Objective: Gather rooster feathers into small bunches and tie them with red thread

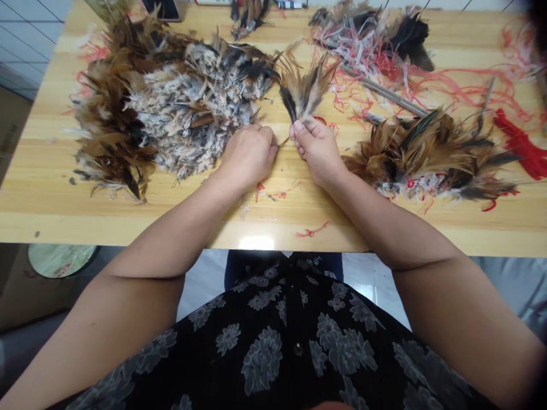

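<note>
Over the middle of the table, my right hand [314, 142] pinches a small bunch of feathers [305, 88] by its base, the brown and black tips fanned upward. Close beside it on the left, my left hand [252, 154] is closed, its fingers curled in. A thin brown feather [284, 142] pokes out from its fingers towards the right hand; its other end is hidden. Against the left hand lies a large pile of feathers [183, 108], fluffy grey-white in the middle with brown and black around. By the right wrist sits a heap of tied brown feather bunches [423, 154].
On the wooden table [256, 225], a thin rod [388, 94] lies near tangled pink and white strings [367, 51] and dark feathers. A red bundle of cord [519, 145] is at the right. A phone-like dark object [164, 8] lies at the back. A round stool [62, 259] stands below left.
</note>
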`<action>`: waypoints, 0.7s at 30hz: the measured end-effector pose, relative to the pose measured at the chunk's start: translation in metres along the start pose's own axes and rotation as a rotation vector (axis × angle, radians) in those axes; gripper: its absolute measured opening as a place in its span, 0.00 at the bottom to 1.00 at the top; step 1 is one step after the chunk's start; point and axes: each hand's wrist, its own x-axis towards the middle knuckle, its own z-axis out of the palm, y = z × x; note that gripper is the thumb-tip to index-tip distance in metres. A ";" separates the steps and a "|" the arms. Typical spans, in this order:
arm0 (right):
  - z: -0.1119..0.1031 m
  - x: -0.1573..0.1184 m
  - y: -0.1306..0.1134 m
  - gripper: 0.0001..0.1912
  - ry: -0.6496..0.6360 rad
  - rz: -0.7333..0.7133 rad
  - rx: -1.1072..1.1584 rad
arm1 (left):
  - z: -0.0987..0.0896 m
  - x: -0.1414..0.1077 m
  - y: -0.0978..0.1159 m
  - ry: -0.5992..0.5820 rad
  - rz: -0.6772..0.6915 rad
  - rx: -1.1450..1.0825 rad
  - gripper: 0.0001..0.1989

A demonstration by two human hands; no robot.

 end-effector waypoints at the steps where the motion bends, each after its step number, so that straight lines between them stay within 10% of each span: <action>1: 0.000 0.000 0.000 0.35 0.003 0.003 0.000 | -0.002 -0.001 0.001 -0.005 -0.005 0.012 0.14; 7: 0.000 -0.001 -0.001 0.33 0.016 0.021 -0.005 | -0.024 -0.003 0.007 -0.007 -0.022 0.046 0.14; 15: -0.001 0.001 0.011 0.34 -0.027 -0.041 -0.090 | -0.026 0.001 0.009 0.072 -0.113 -0.733 0.27; 21: 0.003 -0.006 0.000 0.31 -0.045 -0.051 -0.108 | -0.019 -0.002 0.017 0.012 -0.131 -0.911 0.23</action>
